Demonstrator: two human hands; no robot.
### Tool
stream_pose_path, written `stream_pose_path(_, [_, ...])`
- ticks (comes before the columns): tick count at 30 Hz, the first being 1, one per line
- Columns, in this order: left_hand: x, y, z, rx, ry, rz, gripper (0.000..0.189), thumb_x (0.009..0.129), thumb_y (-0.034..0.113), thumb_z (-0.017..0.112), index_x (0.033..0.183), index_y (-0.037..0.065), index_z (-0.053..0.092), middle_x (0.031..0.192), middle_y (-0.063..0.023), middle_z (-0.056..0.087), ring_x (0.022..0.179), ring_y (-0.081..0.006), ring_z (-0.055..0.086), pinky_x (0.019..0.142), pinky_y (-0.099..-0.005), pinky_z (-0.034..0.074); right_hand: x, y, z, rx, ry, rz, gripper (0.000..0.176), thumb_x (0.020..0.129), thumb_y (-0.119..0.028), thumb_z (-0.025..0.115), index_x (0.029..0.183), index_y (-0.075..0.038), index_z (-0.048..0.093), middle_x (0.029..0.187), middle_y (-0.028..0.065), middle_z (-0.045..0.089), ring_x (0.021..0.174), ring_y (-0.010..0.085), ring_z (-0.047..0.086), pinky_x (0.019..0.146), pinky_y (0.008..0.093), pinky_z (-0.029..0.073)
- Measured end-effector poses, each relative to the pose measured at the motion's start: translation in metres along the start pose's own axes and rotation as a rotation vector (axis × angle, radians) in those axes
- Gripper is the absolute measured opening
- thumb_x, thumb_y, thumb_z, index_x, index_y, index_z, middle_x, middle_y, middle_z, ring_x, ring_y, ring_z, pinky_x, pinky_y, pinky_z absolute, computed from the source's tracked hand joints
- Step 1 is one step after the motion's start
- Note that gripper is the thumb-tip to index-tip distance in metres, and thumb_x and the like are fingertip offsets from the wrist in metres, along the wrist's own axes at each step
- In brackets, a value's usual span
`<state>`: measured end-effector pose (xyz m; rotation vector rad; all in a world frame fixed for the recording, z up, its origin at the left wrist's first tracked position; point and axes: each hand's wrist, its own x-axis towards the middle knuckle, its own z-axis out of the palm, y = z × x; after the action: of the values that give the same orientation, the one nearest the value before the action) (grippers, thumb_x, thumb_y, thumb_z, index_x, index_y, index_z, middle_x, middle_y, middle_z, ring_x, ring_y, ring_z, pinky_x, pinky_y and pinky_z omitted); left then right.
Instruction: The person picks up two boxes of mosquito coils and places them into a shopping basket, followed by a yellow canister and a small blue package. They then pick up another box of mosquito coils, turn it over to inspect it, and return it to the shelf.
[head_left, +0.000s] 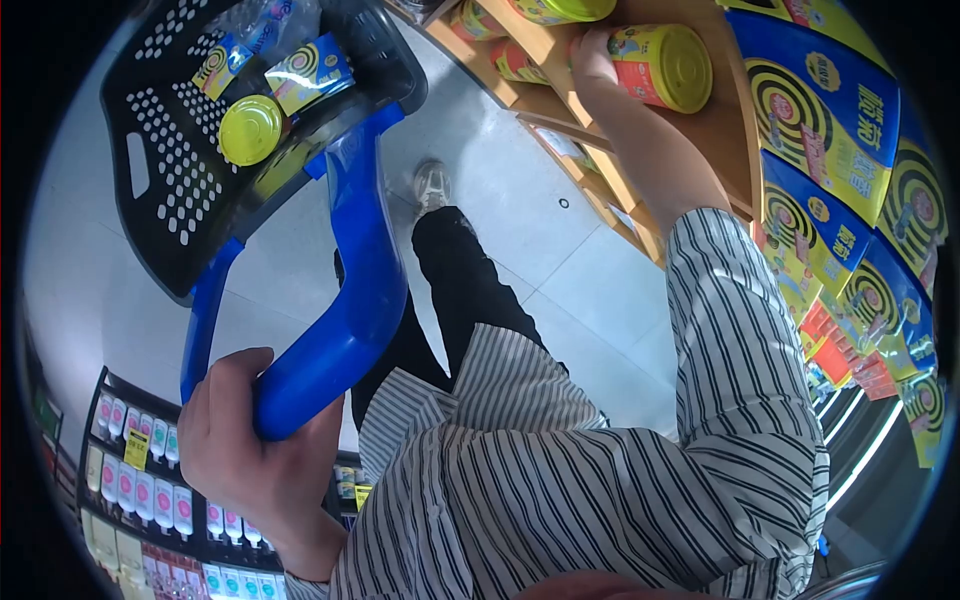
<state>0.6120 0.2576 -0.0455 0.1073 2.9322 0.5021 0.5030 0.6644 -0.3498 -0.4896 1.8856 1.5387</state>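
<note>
My left hand is wrapped around the blue handle of a black perforated shopping basket. Inside the basket are a canister with a yellow lid, two blue and yellow boxes with spiral pictures and a clear plastic bag. My right hand reaches into a wooden shelf and grips the far end of a red and yellow canister, which lies tilted with its yellow lid toward me. The canister hides part of my fingers.
Several blue and yellow mosquito coil boxes are stacked at the right. More canisters stand on the wooden shelf. At lower left, a dark rack holds rows of bottles. A tiled floor lies under my feet.
</note>
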Motion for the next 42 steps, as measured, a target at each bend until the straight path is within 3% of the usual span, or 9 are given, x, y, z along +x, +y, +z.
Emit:
stream_pose_path(13, [-0.003, -0.002, -0.001, -0.026, -0.001, 0.023, 0.032, 0.049, 0.020, 0.077, 0.072, 0.008, 0.058, 0.058, -0.0036, 0.050, 0.050, -0.0205, 0.051, 0.049, -0.0318, 0.038, -0.013, -0.025, 0.049, -0.285, 0.335, -0.024, 0.042, 0.083, -0.020, 0.054, 0.121, -0.003, 0.055, 0.124, 0.0192, 0.050, 0.113, 0.0384, 0.047, 0.089, 0.0508, 0.040])
stream_pose_path(19, [-0.004, 0.000, 0.000, -0.020, 0.031, 0.033, 0.033, 0.051, 0.022, 0.079, 0.072, 0.009, 0.058, 0.058, -0.0032, 0.052, 0.051, -0.0222, 0.053, 0.049, -0.0322, 0.039, 0.006, 0.018, 0.023, -0.019, 0.169, -0.169, 0.040, 0.086, -0.020, 0.053, 0.124, -0.005, 0.055, 0.125, 0.0136, 0.053, 0.114, 0.0329, 0.051, 0.088, 0.0545, 0.040])
stream_pose_path(21, [-0.004, 0.002, 0.000, -0.001, 0.040, 0.048, 0.032, 0.054, 0.024, 0.079, 0.071, 0.010, 0.057, 0.057, -0.0023, 0.051, 0.050, -0.0216, 0.052, 0.049, -0.0323, 0.038, 0.020, 0.036, 0.005, 0.308, -0.322, -0.166, 0.068, 0.076, -0.034, 0.067, 0.135, -0.010, 0.042, 0.136, 0.0069, 0.044, 0.125, 0.0308, 0.041, 0.097, 0.0589, 0.034])
stream_pose_path(24, [-0.003, -0.001, -0.002, -0.014, 0.015, 0.044, 0.032, 0.056, 0.027, 0.078, 0.071, 0.010, 0.056, 0.057, -0.0015, 0.050, 0.050, -0.0199, 0.050, 0.049, -0.0320, 0.036, -0.005, 0.055, -0.022, 0.338, -0.309, -0.083, 0.085, 0.064, -0.040, 0.076, 0.137, -0.015, 0.042, 0.137, 0.0076, 0.043, 0.127, 0.0316, 0.040, 0.097, 0.0625, 0.033])
stream_pose_path(27, [-0.002, 0.003, -0.006, 0.008, 0.009, 0.033, 0.029, 0.055, 0.023, 0.077, 0.070, 0.010, 0.055, 0.057, -0.0027, 0.051, 0.052, -0.0216, 0.053, 0.051, -0.0325, 0.038, -0.004, 0.048, -0.014, 0.203, -0.228, -0.156, 0.044, 0.090, -0.021, 0.051, 0.134, -0.020, 0.048, 0.139, 0.0077, 0.043, 0.125, 0.0364, 0.042, 0.088, 0.0698, 0.035])
stream_pose_path(28, [-0.002, 0.003, -0.008, 0.016, -0.013, 0.020, 0.028, 0.053, 0.016, 0.076, 0.071, 0.009, 0.056, 0.059, -0.0043, 0.054, 0.054, -0.0242, 0.056, 0.053, -0.0331, 0.042, -0.016, 0.056, -0.026, 0.160, -0.236, -0.227, 0.044, 0.090, -0.022, 0.050, 0.134, -0.018, 0.048, 0.141, 0.0103, 0.040, 0.125, 0.0377, 0.040, 0.087, 0.0705, 0.035])
stream_pose_path(29, [-0.003, 0.003, -0.007, 0.000, -0.025, 0.007, 0.029, 0.053, 0.020, 0.076, 0.070, 0.009, 0.056, 0.058, -0.0044, 0.053, 0.054, -0.0242, 0.056, 0.052, -0.0341, 0.041, -0.003, 0.042, -0.010, 0.210, -0.213, -0.140, 0.077, 0.066, -0.038, 0.074, 0.135, -0.020, 0.045, 0.137, 0.0086, 0.041, 0.126, 0.0359, 0.039, 0.095, 0.0662, 0.031])
stream_pose_path(35, [-0.008, -0.001, -0.010, -0.044, 0.038, 0.029, 0.033, 0.055, 0.026, 0.078, 0.066, 0.010, 0.052, 0.056, -0.0046, 0.052, 0.051, -0.0241, 0.054, 0.050, -0.0348, 0.040, -0.010, 0.024, -0.003, -0.036, -0.081, -0.196, 0.055, 0.080, -0.022, 0.062, 0.132, -0.012, 0.050, 0.132, 0.0150, 0.043, 0.116, 0.0404, 0.044, 0.085, 0.0658, 0.039])
stream_pose_path(42, [-0.018, -0.004, -0.022, -0.066, 0.067, 0.038, 0.034, 0.063, 0.040, 0.071, 0.065, 0.009, 0.058, 0.060, -0.0096, 0.060, 0.058, -0.0287, 0.061, 0.053, -0.0399, 0.047, -0.113, -0.013, -0.019, 0.413, 0.416, -0.194, 0.046, 0.091, -0.025, 0.040, 0.128, 0.001, 0.048, 0.140, 0.0230, 0.039, 0.134, 0.0393, 0.028, 0.111, 0.0534, 0.015])
